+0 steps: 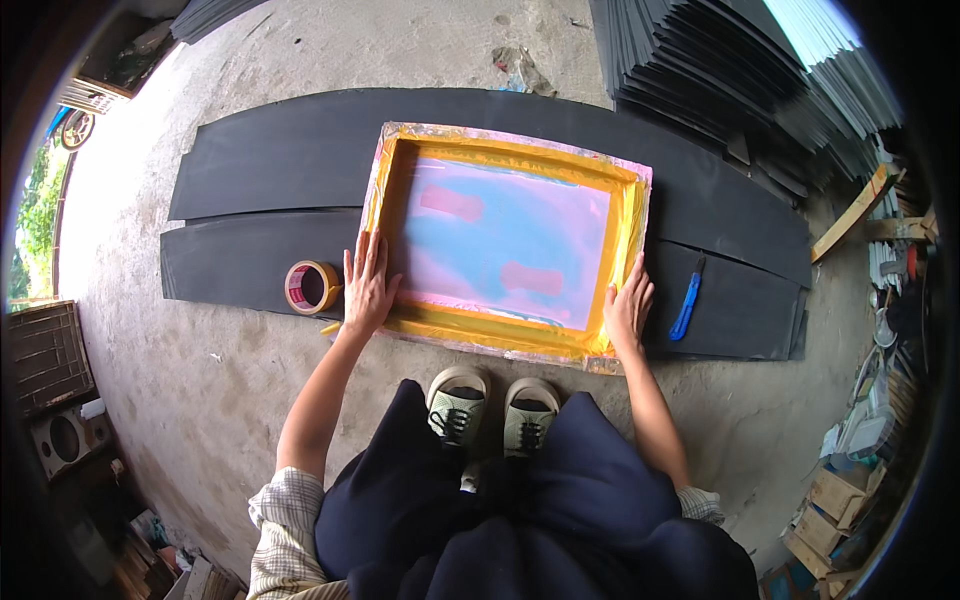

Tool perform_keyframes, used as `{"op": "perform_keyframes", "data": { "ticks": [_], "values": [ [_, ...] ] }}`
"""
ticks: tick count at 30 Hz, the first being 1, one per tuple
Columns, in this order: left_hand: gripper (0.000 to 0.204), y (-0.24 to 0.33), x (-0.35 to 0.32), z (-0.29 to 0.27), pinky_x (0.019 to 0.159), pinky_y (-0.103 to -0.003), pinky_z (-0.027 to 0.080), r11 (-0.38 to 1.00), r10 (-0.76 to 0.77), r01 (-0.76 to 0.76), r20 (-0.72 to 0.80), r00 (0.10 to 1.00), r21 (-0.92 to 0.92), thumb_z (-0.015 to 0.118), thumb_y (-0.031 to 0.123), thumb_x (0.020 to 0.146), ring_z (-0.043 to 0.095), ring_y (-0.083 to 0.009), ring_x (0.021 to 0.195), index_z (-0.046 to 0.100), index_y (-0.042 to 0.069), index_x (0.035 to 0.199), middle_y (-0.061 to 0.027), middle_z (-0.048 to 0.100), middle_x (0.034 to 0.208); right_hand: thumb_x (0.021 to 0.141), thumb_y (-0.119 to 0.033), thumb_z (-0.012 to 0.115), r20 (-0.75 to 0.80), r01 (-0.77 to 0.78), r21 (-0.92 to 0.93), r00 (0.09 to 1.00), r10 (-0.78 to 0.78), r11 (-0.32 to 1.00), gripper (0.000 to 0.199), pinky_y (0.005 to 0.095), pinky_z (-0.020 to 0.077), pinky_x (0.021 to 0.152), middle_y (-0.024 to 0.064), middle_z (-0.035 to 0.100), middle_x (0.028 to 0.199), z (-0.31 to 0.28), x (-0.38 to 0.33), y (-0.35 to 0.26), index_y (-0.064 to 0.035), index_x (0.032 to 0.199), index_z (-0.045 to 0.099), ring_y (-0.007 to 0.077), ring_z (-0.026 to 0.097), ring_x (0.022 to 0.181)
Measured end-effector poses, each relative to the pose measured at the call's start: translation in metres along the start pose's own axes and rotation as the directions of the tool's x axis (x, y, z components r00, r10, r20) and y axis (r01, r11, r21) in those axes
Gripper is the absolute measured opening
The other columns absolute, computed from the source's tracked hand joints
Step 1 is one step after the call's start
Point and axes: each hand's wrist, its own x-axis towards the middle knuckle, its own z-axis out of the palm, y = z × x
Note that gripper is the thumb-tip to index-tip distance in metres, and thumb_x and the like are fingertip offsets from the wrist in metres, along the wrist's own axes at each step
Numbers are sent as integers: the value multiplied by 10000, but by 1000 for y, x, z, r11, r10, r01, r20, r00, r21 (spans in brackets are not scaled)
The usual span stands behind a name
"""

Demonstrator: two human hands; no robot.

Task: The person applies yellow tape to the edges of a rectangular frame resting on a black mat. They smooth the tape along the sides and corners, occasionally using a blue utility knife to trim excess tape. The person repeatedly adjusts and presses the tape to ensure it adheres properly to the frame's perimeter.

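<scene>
Down on the concrete floor [200, 380], going from left to right, a roll of tape [312, 288] lies flat on a long black sheet [250, 255], just beside the person's left hand [368, 288]. That hand lies flat with fingers spread on the left rail of a rectangular screen frame [505, 245], gripping nothing. The frame is wrapped in yellow tape along its inner edges, with a pink and blue mesh in the middle, and it rests on the black sheets with its near edge toward the person's shoes [490, 410]. At the frame's near right corner the right hand [628, 308] rests open against the rail, fingers pointing up along it, closed on nothing. Just to the right of that hand a blue utility knife [688, 300] lies on the black sheet. Farther right and toward the top, a tall stack of dark sheets [720, 60] stands.
</scene>
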Motion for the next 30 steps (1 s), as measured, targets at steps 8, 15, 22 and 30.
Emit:
{"op": "perform_keyframes", "data": {
  "ticks": [8,15,22,30],
  "values": [
    [706,5,39,5,1149,-536,141,992,-16,20,-39,999,121,541,352,915,151,-271,1452,265,15,1470,-125,172,1563,857,-121,617,-108,30,-134,993,-44,991,728,439,396,969,192,385,1407,6,55,-14,8,1460,229,342,432,1212],
    [732,24,80,26,1162,-527,37,999,-7,11,-93,996,39,505,424,931,121,-264,1462,249,2,1473,-149,195,1560,953,-356,508,50,219,37,974,-220,975,745,441,208,1163,281,179,1518,26,35,-63,90,1449,177,387,159,1427],
    [739,20,89,42,1156,-522,22,999,-12,14,-68,998,35,464,464,946,198,-253,1442,221,13,1478,-156,246,1539,947,-416,510,-32,152,73,988,-150,986,812,459,181,1164,316,192,1496,41,81,-59,119,1440,148,414,147,1422],
    [747,22,90,42,1150,-536,24,998,-24,24,-12,1000,55,464,465,945,195,-255,1443,207,15,1483,-160,238,1541,957,-419,490,-95,221,-22,970,-222,975,769,480,217,1151,326,252,1468,44,118,-54,47,1468,154,427,200,1402]
  ]
}}
